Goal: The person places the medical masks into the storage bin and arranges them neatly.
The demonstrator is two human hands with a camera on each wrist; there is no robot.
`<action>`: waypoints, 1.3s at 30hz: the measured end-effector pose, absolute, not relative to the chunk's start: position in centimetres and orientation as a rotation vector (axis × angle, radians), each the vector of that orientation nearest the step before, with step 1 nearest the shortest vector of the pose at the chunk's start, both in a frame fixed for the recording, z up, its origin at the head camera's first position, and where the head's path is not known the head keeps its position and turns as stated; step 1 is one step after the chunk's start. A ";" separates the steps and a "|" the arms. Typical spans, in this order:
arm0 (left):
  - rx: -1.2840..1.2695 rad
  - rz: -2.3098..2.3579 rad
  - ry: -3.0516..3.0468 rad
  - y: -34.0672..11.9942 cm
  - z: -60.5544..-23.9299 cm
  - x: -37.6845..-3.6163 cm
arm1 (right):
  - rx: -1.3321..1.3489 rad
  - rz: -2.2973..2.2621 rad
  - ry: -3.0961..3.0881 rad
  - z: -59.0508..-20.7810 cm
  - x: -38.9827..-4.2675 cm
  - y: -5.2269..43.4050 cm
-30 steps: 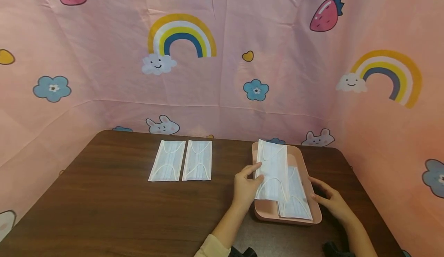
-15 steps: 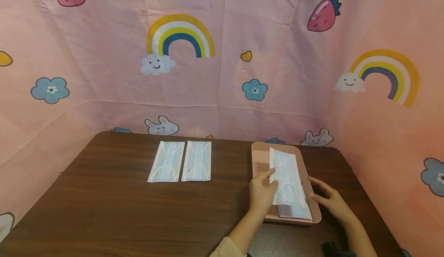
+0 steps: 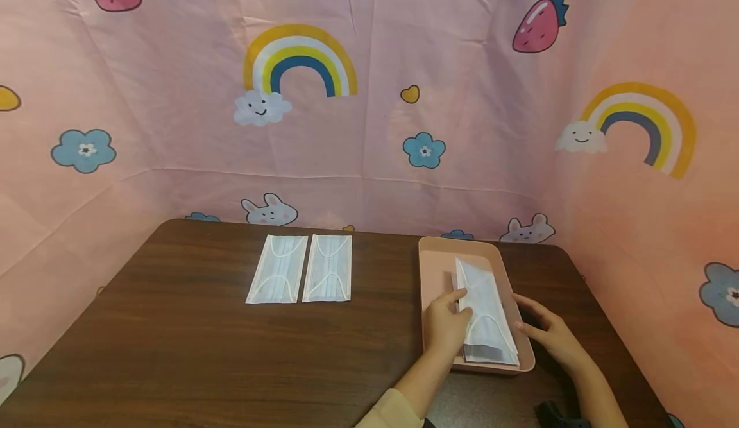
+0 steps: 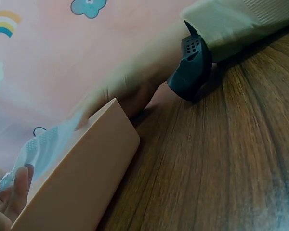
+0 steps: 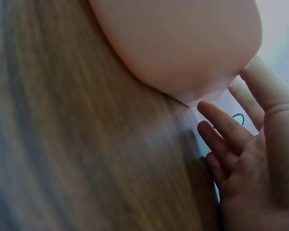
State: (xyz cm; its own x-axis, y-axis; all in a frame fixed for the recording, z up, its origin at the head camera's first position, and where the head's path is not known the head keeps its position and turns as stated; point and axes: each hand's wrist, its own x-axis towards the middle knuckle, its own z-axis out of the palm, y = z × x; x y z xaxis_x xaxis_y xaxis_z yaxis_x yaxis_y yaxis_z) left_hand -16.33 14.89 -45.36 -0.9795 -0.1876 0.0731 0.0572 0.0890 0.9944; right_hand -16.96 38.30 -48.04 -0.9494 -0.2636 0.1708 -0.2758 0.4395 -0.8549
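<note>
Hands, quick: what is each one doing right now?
Left hand: fingers pinch the top mask of the stack in the pink tray.
Right hand: open, fingers against the tray's right wall.

Wooden table (image 3: 173,351), two masks (image 3: 300,277), pink tray (image 3: 434,267)
</note>
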 end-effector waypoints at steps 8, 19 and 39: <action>0.191 -2.048 -2.249 15.1 -45.6 -16.6 | 0.530 1.610 -2.618 -47.8 -16.9 38.3; 0.195 -2.241 -2.205 15.2 -45.7 -16.5 | 0.439 1.565 -2.684 -48.2 -17.1 38.5; -0.391 -1.347 -2.880 13.6 -45.7 -17.0 | 0.385 1.569 -2.721 -47.9 -17.0 38.1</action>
State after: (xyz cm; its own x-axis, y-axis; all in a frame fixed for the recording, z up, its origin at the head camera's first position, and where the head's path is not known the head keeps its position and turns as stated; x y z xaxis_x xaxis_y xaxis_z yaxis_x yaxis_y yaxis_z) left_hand -16.97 13.56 -45.66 -0.9682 0.2456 0.0469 0.1934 0.6170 0.7628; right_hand -17.00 38.12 -47.86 -0.9701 -0.2207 0.1010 -0.1979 0.4786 -0.8554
